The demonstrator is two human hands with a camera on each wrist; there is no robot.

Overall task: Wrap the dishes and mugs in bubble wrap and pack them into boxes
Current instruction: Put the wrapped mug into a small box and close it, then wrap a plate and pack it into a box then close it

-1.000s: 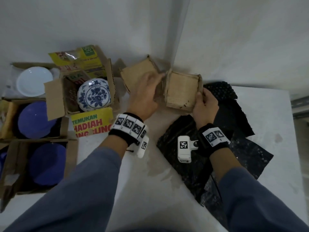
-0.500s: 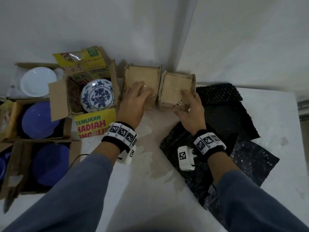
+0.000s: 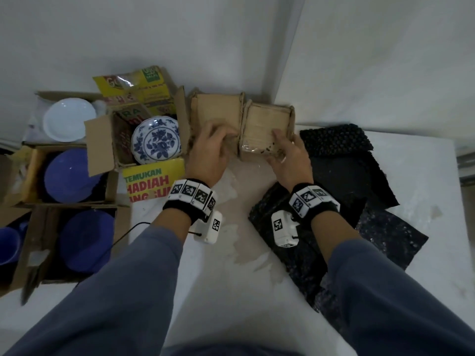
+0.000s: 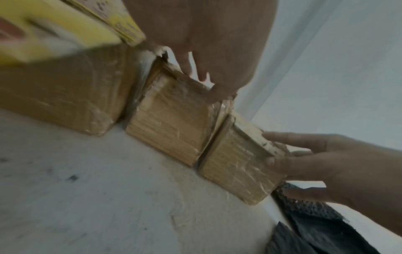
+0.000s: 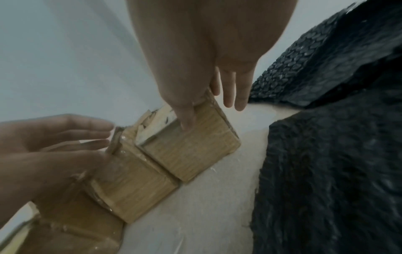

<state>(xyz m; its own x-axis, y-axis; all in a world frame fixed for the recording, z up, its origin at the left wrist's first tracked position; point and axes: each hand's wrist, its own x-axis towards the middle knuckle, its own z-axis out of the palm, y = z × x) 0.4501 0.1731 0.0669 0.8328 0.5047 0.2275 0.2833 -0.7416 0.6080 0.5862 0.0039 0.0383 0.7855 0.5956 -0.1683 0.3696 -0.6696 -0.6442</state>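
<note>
Against the wall at the surface's far edge, two small boxes (image 3: 217, 116) (image 3: 268, 127) stand side by side; left hand (image 3: 208, 152) hovers spread, right hand (image 3: 288, 155) pinches the right box's rim. Blue-patterned dish (image 3: 155, 140) and others lie unwrapped in left-side boxes; bubble wrap (image 3: 341, 176) lies unused, so most remains.

Two small brown corrugated-cardboard boxes (image 3: 267, 129): matt, ribbed faces, frayed edges, glossy clear tape strips over the sides. Black bubble-wrap sheets (image 3: 341, 176): plastic, bumpy w/ a dull sheen. White tabletop (image 3: 231, 291): matt, rough-looking, stained. Blue-and-white floral ceramic dish (image 3: 155, 142): glazed, smooth, glossy. Plain white plate (image 3: 68, 119) and round blue dishes (image 3: 69, 176): smooth, approx. satin finish. Yellow printed cardboard box flap (image 3: 151, 183): smooth coated paper. Black fabric wristbands (image 3: 190, 199) w/ white hard-plastic blocks, matt.
</note>
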